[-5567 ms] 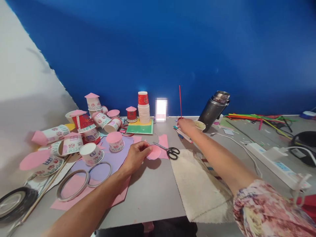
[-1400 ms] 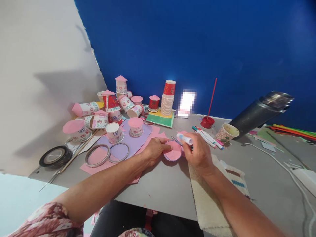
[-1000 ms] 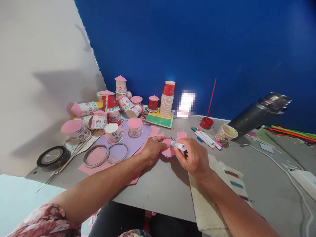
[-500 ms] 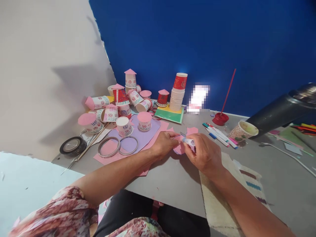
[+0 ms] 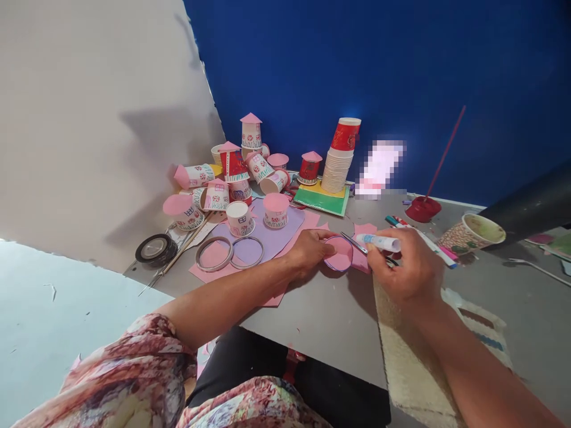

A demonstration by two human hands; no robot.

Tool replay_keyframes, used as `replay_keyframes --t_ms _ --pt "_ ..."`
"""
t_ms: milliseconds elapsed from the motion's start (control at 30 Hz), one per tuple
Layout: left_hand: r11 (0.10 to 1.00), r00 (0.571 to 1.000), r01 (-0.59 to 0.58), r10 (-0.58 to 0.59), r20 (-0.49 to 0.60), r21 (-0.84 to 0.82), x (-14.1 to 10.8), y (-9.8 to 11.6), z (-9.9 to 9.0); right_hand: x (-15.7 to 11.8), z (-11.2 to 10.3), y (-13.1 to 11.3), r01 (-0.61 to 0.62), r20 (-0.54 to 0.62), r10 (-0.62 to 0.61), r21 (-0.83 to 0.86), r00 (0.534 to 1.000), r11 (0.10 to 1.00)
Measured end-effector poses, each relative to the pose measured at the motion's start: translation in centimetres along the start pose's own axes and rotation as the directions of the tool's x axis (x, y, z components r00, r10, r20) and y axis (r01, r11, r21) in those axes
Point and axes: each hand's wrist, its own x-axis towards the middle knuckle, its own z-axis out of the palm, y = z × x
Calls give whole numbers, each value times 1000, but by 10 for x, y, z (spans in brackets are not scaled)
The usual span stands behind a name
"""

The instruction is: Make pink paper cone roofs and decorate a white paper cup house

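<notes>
My left hand (image 5: 312,252) has its fingers closed on the left edge of a pink paper disc (image 5: 338,254), which has a purple-blue outline round its rim. To the right of it, my right hand (image 5: 410,264) holds a white marker (image 5: 379,242) that points left, its tip clear of the disc. A pair of scissors (image 5: 354,242) lies between the disc and my right hand, its handles partly hidden by the fingers. Pink paper (image 5: 360,261) shows beside the disc. Two grey rings (image 5: 214,267) rest on pink and purple sheets (image 5: 285,233) at the left.
Decorated paper cups (image 5: 239,220) with pink tops crowd the back left. A tall cup stack (image 5: 338,169) stands on a green packet (image 5: 322,199). Black tape (image 5: 156,249) lies far left. Right are a red holder (image 5: 423,209), a patterned cup (image 5: 473,233) and a beige cloth (image 5: 413,351).
My right hand, with the marker, has moved right, away from the disc, uncovering more of it and the scissors. The whole view has shifted, so the cups appear further right.
</notes>
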Motion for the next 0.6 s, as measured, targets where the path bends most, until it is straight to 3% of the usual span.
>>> replay_keyframes --t_ms 133,300,467,600 --pt "1000 1000 -3 4 5 -22 0 0 -1 0 1 -12 94 85 -103 98 991 991" --pt "998 997 -55 54 49 12 -5 2 1 0 6 -18 146 111 -148 25 983 989" --pt "997 993 -68 64 95 40 -7 3 3 1 8 -12 107 102 -100 -66 990 992" --pt "999 989 -10 16 144 -37 -9 3 5 2 6 -1 32 74 -26 -76 997 997"
